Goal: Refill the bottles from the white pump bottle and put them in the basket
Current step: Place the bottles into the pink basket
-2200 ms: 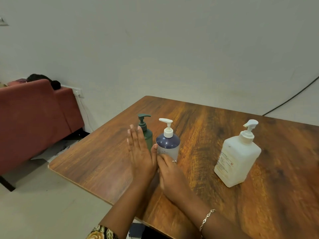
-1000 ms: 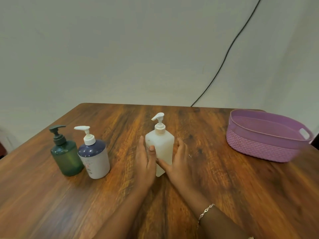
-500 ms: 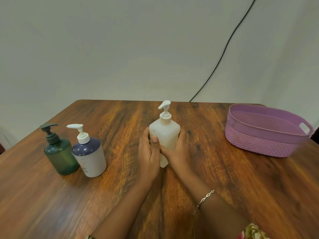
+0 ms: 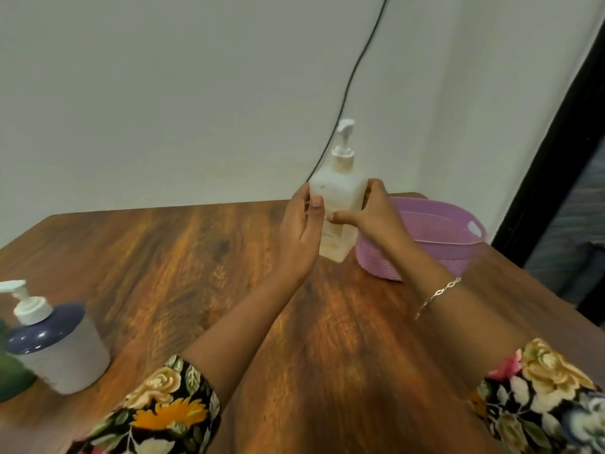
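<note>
1. The wooden table (image 4: 163, 257) takes up most of what I'm looking at, and everything for this job sits on it.
2. The purple basket (image 4: 376, 263) is over on the right side near the far edge. Nothing shows inside it from here, so none of the bottles are packed yet.
3. The white pump bottle (image 4: 340, 198) is upright just left of the basket and right up against it from my angle. I honestly can't tell if its base is on the wood or a hair above it. It looks like stiff, squarish plastic with flat faces. I'd guess it's got decent weight if it's full, and it'd be a bit slick if any soap has dribbled down. I'd grab it by the flat sides around the middle, not by the pump neck.
4. The navy-topped bottle (image 4: 55, 355) stands well away at the near left, with the green bottle (image 4: 9, 371) just beside it and mostly cut off at the edge. The navy one has its pump on, so no refilling has started. Both look small and light, easy one-hand stuff.
5. The left hand (image 4: 299, 234) wraps the white bottle's left side with its thumb on the front. The right hand (image 4: 373, 211), on the arm with the thin bracelet (image 4: 438, 294), holds the right side with its thumb laid across the front. So both are closed around it.
</note>
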